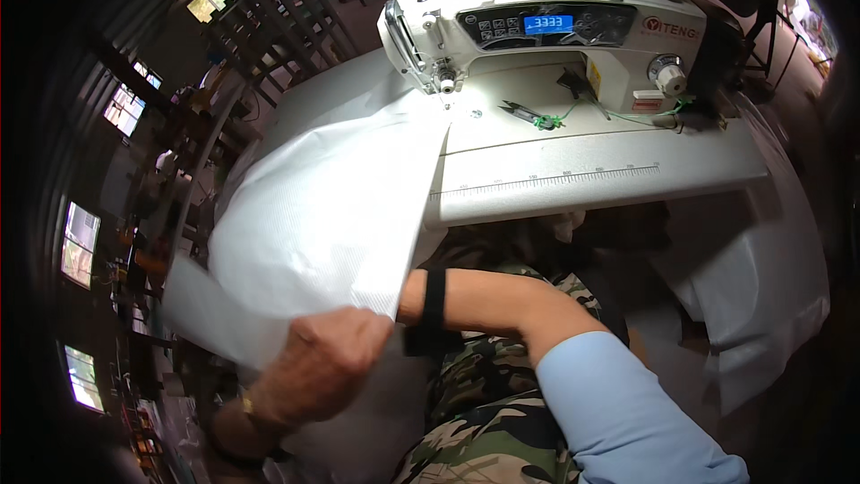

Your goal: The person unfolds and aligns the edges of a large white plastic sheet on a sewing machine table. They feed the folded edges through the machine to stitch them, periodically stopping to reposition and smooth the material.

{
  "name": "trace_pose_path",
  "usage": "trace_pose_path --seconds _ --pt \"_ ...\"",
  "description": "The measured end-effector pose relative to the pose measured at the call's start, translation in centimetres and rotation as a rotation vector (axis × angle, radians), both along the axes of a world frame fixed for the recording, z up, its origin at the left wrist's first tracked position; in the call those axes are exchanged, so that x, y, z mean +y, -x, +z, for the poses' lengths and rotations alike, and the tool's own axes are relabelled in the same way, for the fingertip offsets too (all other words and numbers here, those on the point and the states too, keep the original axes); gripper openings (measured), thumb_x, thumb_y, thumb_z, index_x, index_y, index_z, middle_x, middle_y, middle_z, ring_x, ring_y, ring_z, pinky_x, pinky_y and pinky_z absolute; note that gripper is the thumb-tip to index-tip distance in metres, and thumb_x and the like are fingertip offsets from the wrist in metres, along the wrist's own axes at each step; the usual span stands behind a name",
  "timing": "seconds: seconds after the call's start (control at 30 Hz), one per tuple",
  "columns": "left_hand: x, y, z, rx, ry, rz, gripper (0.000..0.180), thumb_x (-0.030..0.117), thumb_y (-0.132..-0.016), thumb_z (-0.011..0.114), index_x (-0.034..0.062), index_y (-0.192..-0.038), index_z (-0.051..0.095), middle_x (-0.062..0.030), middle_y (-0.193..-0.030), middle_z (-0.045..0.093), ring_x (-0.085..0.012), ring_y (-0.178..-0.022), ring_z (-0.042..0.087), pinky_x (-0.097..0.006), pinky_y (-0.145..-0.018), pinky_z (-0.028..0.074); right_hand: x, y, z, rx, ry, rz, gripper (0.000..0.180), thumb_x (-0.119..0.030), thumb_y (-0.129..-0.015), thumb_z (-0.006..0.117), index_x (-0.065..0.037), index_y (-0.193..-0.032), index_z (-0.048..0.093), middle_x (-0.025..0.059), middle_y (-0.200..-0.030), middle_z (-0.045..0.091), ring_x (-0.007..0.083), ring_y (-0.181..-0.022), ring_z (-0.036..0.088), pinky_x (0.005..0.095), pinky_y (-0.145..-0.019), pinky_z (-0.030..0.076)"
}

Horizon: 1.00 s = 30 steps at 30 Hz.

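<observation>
Likely light, pliant and slippery, the white sheet point(313, 206) drapes off the counter point(591, 155) below the sewing machine point(555, 58), best held by its edge, where the left hand's point(327, 366) fingers clench it, the mostly hidden right hand's point(411, 297) grip being impossible to tell.

Left fingers point(369, 330) grip white sheet point(313, 206); sewing machine point(546, 24) beyond.
</observation>
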<state>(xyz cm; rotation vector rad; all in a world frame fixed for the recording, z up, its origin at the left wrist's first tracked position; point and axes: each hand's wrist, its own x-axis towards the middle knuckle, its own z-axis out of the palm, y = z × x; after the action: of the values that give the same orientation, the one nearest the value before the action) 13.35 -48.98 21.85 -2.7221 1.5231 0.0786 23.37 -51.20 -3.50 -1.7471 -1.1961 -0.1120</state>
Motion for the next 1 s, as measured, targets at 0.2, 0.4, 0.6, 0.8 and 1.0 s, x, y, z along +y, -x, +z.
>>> trace_pose_path --seconds 0.2,0.4,0.6,0.8,1.0 --pt "3.2 2.6 -14.9 -0.001 0.242 0.240 0.007 0.004 -0.083 0.064 0.0024 -0.089 0.060 -0.0135 -0.069 0.054 -0.0336 -0.066 0.060 -0.044 -0.057 0.047 -9.0 1.9 -2.1 -0.043 0.154 0.050 0.041 -0.025 -0.085 0.069 -0.004 -0.120 0.065 0.0219 -0.124 0.064 0.0385 -0.118 0.059 0.0404 -0.102 0.047" --pt "2.7 3.5 -21.0 -0.048 0.702 0.601 0.009 0.004 -0.084 0.068 -0.0005 -0.091 0.066 -0.0166 -0.081 0.064 -0.0321 -0.070 0.063 -0.038 -0.061 0.050 -18.6 0.5 6.7 -0.093 0.613 -0.081 0.019 -0.022 -0.084 0.067 -0.004 -0.085 0.064 0.0118 -0.085 0.069 0.0339 -0.083 0.068 0.0440 -0.082 0.055" --pt "3.3 4.3 -21.4 0.779 1.115 1.022 0.019 0.004 -0.092 0.065 -0.0043 -0.108 0.072 -0.0013 -0.085 0.067 -0.0057 -0.069 0.056 -0.023 -0.062 0.045 -18.7 -1.4 7.3 -0.399 0.336 -0.094 0.018 -0.014 -0.082 0.070 -0.008 -0.092 0.057 0.0073 -0.090 0.058 0.0255 -0.098 0.056 0.0438 -0.101 0.039" --pt "2.0 5.2 -19.0 0.818 1.316 1.026 0.035 0.001 -0.093 0.061 0.0002 -0.128 0.065 0.0040 -0.083 0.054 -0.0019 -0.063 0.045 -0.018 -0.058 0.039 -17.9 -0.2 7.0 -0.312 0.387 -0.069 0.023 -0.017 -0.083 0.073 -0.008 -0.101 0.060 0.0066 -0.096 0.060 0.0252 -0.101 0.057 0.0462 -0.105 0.037" --pt "1.2 4.4 -18.9 0.352 1.111 0.843 0.043 0.000 -0.086 0.070 0.0045 -0.128 0.066 0.0007 -0.078 0.046 -0.0068 -0.063 0.041 -0.022 -0.056 0.037 -17.7 0.2 7.3 -0.343 0.433 -0.069 0.026 -0.020 -0.083 0.075 -0.010 -0.102 0.062 0.0041 -0.102 0.062 0.0229 -0.102 0.058 0.0443 -0.101 0.040"
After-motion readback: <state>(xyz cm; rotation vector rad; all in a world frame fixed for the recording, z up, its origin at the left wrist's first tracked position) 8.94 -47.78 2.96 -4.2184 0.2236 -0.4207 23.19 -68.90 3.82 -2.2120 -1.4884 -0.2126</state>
